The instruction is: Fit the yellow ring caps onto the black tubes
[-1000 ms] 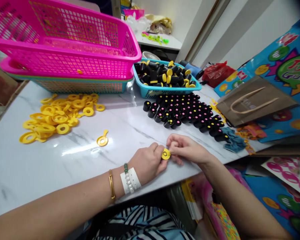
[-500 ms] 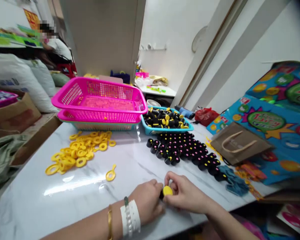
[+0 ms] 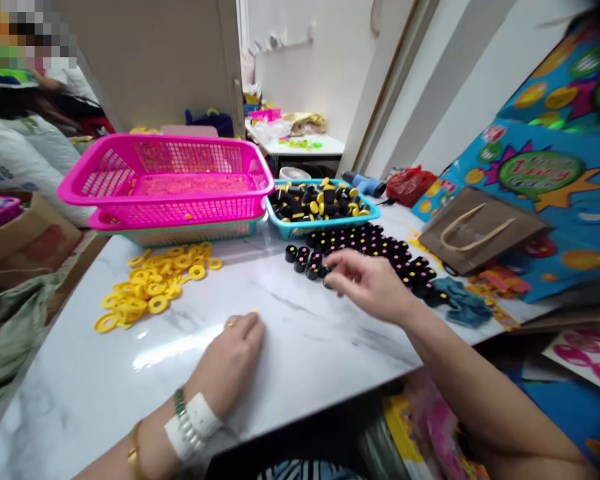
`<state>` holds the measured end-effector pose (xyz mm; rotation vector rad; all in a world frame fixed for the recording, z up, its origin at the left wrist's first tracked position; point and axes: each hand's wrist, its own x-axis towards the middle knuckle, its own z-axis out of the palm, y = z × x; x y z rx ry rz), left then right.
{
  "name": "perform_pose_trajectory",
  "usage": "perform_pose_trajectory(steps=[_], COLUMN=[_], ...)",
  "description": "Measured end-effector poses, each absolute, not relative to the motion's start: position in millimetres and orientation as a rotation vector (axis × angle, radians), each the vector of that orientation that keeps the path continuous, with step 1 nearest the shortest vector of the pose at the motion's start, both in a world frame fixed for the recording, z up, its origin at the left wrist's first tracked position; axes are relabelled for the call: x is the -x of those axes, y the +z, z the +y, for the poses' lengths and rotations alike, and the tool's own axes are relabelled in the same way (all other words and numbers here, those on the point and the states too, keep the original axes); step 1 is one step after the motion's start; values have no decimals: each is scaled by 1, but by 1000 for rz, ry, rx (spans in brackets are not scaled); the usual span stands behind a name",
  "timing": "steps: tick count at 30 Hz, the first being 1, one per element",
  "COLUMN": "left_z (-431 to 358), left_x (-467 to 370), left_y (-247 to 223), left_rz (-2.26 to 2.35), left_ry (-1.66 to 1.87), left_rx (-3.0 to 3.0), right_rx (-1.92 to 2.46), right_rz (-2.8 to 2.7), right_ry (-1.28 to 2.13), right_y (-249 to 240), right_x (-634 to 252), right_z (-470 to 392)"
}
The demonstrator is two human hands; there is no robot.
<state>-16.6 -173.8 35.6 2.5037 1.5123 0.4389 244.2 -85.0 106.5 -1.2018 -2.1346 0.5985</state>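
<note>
My left hand [image 3: 235, 353] is low over the white marble-patterned table, its fingers curled down. A speck of yellow shows at its fingertips; the rest of that yellow ring piece is hidden under the hand. To its left lies a pile of yellow rings with small tabs [image 3: 155, 283]. My right hand [image 3: 367, 283] is at the near edge of the rows of black cylinders [image 3: 375, 243], which have pink or yellow dots on top. Its thumb and forefinger are apart beside a partly hidden black cylinder, and nothing shows held between them.
Stacked pink baskets [image 3: 175, 210] stand behind the yellow rings. Beside them, a blue basket [image 3: 293, 232] holds black-and-yellow pieces. At the right are a brown paper bag [image 3: 480, 233], a crumpled blue cloth [image 3: 463, 303], a red bag [image 3: 411, 185] and a large printed box [image 3: 545, 180]. Another person sits far left.
My hands have moved apart. The right went forward to the black cylinders, and the yellow-topped piece no longer shows in it. The left moved left over where the single yellow ring lay.
</note>
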Motion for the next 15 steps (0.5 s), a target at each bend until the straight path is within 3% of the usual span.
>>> perform_pose_trajectory(steps=[3, 6, 15], left_z=[-178, -170, -98], left_x=[-11, -30, -35], left_y=[32, 29, 28], left_rz=[1047, 895, 1606], left_ry=[612, 769, 1089], left_rx=[-2436, -2295, -2079], right_rx=[1191, 1255, 1402], right_rz=[-2225, -2223, -2365], right_ry=[669, 654, 551], right_y=[66, 38, 26], right_x=[-242, -247, -240], right_z=[-134, -150, -143])
